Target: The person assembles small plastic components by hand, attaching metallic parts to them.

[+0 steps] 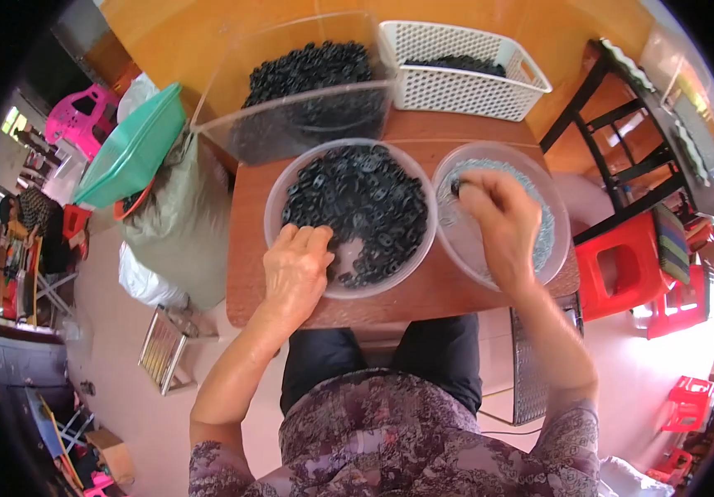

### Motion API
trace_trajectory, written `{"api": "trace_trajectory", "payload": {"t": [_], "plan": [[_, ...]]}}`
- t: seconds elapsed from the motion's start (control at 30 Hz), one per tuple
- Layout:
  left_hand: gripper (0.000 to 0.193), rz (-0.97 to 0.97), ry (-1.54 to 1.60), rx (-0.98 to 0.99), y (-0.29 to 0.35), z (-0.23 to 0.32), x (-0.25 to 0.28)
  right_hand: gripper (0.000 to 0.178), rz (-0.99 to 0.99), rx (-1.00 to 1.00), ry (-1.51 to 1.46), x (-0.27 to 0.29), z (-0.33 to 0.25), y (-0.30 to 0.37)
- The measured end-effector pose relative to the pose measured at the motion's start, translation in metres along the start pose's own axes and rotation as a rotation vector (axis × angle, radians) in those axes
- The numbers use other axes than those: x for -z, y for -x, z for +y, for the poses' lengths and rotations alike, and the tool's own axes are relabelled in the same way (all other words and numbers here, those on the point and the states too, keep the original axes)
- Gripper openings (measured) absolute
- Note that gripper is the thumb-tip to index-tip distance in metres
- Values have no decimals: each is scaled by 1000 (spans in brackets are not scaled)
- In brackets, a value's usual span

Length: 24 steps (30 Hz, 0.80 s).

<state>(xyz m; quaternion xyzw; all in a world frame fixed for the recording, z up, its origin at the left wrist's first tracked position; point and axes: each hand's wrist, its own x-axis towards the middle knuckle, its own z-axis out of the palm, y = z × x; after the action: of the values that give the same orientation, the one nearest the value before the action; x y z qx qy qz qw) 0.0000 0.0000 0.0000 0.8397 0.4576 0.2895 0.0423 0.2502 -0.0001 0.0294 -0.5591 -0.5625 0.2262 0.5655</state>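
Observation:
Two round clear plastic bowls stand side by side on a small brown wooden table [249, 248]. Small black plastic parts [365, 195], some of them oval rings with holes, fill most of the left bowl [273, 186]. My left hand [297, 263] reaches over this bowl's near-left rim with its fingers curled down, and what they pinch is hidden. The right bowl [562, 217] contains many tiny silvery-grey pieces [544, 236], too small to make out. Above it my right hand [502, 217] is closed, with a small black part [456, 187] at its fingertips.
Behind the bowls sit a large clear bin [315, 99] of black parts and a white perforated basket [473, 91] with more. At left a green tub [133, 149] rests by a big sack [183, 224]. Red stools [622, 265] and a dark wooden chair [622, 141] stand at right.

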Motion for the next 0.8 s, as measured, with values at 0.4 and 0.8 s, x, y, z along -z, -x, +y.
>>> {"api": "trace_trajectory", "payload": {"t": [0.4, 0.8], "plan": [[12, -204, -104, -178, -21, 4, -17, 21, 234, 224, 616, 18, 23, -191], [18, -30, 1234, 610, -21, 7, 1, 11, -306, 153, 26, -11, 3, 5]]}}
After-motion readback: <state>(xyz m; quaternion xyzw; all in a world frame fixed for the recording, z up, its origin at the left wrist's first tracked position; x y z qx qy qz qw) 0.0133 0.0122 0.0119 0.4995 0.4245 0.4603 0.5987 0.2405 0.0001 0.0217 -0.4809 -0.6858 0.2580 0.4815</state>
